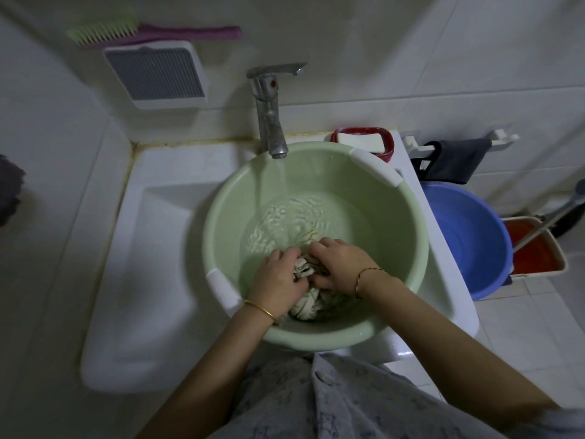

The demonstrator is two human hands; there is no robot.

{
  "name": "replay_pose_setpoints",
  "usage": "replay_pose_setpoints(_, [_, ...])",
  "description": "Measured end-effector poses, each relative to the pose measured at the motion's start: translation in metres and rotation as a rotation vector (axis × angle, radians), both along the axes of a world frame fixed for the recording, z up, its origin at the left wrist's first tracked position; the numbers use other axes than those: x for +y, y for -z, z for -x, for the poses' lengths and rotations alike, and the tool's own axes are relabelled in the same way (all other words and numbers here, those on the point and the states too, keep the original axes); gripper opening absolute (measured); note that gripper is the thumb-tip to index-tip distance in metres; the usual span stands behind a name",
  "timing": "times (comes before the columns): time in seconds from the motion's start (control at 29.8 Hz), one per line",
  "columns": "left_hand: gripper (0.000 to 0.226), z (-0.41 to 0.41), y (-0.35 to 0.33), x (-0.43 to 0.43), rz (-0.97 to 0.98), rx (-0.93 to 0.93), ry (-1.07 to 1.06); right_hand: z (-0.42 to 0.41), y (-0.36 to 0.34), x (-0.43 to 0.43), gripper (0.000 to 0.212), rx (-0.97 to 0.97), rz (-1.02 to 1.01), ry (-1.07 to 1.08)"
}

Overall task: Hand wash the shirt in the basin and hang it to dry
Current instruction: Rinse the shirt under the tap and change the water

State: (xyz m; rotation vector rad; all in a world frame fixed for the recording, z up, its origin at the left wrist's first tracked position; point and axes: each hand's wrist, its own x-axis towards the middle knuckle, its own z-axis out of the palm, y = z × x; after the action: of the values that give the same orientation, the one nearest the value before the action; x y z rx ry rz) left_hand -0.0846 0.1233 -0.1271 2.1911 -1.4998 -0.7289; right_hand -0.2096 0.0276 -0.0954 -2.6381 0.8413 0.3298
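A pale green plastic basin (221, 198) with white handles sits in the white sink (164, 198). A bunched, wet, light-coloured shirt (308, 307) lies at the basin's near side, partly in shallow water. My left hand (280, 280) and my right hand (340, 264) are both closed on the bundle, side by side, knuckles up. Water runs from the chrome tap (269, 115) into the basin behind my hands. Most of the shirt is hidden under my hands.
A red soap dish with a white soap bar (364, 141) stands behind the basin. To the right are a blue bucket (468, 236), a dark cloth on a rail (456, 160) and a red mop bucket (535, 248). A brush (152, 31) rests on the wall vent.
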Motion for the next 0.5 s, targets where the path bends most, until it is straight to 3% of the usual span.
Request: replay_pose_setpoints(0.5, [0.047, 0.0005, -0.0028, -0.0004, -0.016, -0.008, 0.007, -0.0001, 0.0002, -0.0002, 0.046, -0.014, -0.035, 0.023])
